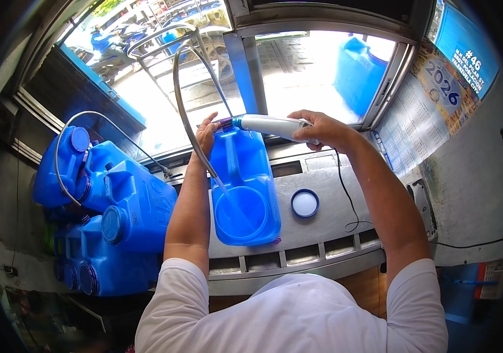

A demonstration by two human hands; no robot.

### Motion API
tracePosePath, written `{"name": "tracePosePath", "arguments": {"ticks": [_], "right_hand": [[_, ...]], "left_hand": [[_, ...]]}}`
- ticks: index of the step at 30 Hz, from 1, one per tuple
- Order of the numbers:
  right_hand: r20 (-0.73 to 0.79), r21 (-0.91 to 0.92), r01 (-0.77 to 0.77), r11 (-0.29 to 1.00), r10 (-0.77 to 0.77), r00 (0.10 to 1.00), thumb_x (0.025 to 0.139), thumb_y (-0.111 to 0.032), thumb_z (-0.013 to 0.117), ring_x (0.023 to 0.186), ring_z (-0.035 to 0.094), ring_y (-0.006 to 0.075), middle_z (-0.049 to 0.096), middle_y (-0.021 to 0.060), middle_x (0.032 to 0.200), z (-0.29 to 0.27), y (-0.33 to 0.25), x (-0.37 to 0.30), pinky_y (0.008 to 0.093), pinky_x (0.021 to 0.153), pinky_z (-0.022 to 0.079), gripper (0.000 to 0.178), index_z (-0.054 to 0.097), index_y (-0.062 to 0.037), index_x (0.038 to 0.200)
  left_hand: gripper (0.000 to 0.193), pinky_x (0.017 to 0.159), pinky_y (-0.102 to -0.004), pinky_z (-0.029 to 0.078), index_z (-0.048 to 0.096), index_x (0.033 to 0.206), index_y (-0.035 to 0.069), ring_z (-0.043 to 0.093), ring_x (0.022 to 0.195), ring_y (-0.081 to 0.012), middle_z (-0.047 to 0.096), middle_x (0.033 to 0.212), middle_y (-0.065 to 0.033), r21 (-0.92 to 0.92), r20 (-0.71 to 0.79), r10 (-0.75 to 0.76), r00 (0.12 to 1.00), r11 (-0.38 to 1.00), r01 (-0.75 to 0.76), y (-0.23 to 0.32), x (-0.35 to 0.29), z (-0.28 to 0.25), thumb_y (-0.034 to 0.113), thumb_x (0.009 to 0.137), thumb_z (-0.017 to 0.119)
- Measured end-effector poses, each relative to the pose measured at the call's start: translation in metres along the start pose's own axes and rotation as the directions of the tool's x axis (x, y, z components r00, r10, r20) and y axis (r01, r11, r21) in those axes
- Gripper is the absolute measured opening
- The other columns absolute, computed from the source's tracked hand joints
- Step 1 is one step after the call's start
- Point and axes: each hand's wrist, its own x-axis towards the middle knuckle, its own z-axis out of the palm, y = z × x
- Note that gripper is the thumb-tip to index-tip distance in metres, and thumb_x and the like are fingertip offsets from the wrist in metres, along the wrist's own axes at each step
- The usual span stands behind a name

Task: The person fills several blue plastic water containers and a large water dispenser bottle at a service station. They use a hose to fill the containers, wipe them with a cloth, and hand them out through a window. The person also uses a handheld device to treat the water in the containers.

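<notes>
A blue plastic water jug [271, 206] stands on the metal counter in front of me, its wide round mouth uncapped. A clear-grey hose [188, 126] hangs down into that mouth, and water appears to stream from it. At the jug's far end is a small purple spout cap [226, 123]. My left hand [205, 136] is closed at that cap, its fingers partly hidden. My right hand [322, 130] grips a white corded blower [272, 125], with its teal-ringed end close to the purple cap. A blue round lid with a white inside [305, 203] lies on the counter, right of the jug.
Several blue jugs [145, 194] are stacked at the left, a second hose [110, 113] arching over them. A thin black cord [345, 191] trails across the counter [339, 220]. Slots line its near edge. Beyond the window frame [250, 76] stand a metal rack and another blue jug [357, 73].
</notes>
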Motion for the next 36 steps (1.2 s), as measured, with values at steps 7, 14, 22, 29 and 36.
{"name": "tracePosePath", "arguments": {"ticks": [7,14,22,29,36], "right_hand": [[-0.016,-0.022,0.008,1.0,-0.009,1.0,0.073,-0.025,0.072,0.056,0.051,0.0095,0.059,0.0081,0.083,-0.001,-0.008,0.006,0.0225,0.05,0.043,0.064,0.05,-0.0049,0.131],[0.031,-0.035,0.025,0.999,-0.024,0.999,0.074,-0.028,0.072,0.058,0.05,0.0092,0.059,0.0084,0.089,-0.003,-0.017,0.011,0.0215,0.051,0.043,0.066,0.05,-0.0058,0.132],[0.053,-0.092,0.031,0.995,-0.026,0.998,0.074,-0.027,0.071,0.058,0.051,0.0095,0.059,0.0085,0.087,-0.006,-0.016,0.01,0.0225,0.051,0.044,0.065,0.05,-0.0053,0.132],[0.029,-0.183,0.024,0.983,-0.02,0.999,0.074,-0.026,0.07,0.056,0.051,0.0101,0.06,0.0099,0.083,-0.007,-0.044,0.022,0.0232,0.049,0.042,0.065,0.051,-0.0021,0.131],[0.04,-0.312,0.028,0.95,-0.016,0.999,0.073,-0.025,0.068,0.053,0.048,0.0096,0.061,0.0123,0.083,-0.017,-0.071,0.026,0.0225,0.046,0.04,0.063,0.053,-0.0023,0.13]], "left_hand": [[0.049,0.083,-0.0239,0.049,0.041,0.136,0.002,0.059,0.091,-0.0134,0.064,0.103,-0.0115,-0.055,-0.035,0.047,0.998,0.997,-0.049,-0.001,0.0,0.004,0.01,0.088,0.044],[0.047,0.086,-0.0252,0.047,0.044,0.134,0.001,0.058,0.092,-0.0132,0.062,0.105,-0.0114,-0.045,-0.019,-0.031,0.999,0.999,0.03,0.006,-0.005,0.003,0.007,0.087,0.043],[0.045,0.083,-0.0231,0.047,0.047,0.132,0.001,0.057,0.089,-0.0117,0.062,0.1,-0.0085,-0.025,-0.022,0.031,0.999,0.999,-0.031,-0.002,-0.002,-0.002,0.006,0.087,0.044],[0.047,0.077,-0.0237,0.053,0.043,0.134,0.001,0.062,0.086,-0.0137,0.063,0.102,-0.0111,0.015,-0.031,0.014,0.999,1.0,-0.014,-0.002,-0.001,-0.001,0.008,0.088,0.043],[0.052,0.083,-0.0227,0.045,0.046,0.134,0.002,0.054,0.088,-0.011,0.061,0.104,-0.0093,-0.013,-0.071,0.019,0.997,1.0,-0.02,-0.003,-0.002,0.003,0.004,0.082,0.044]]}}
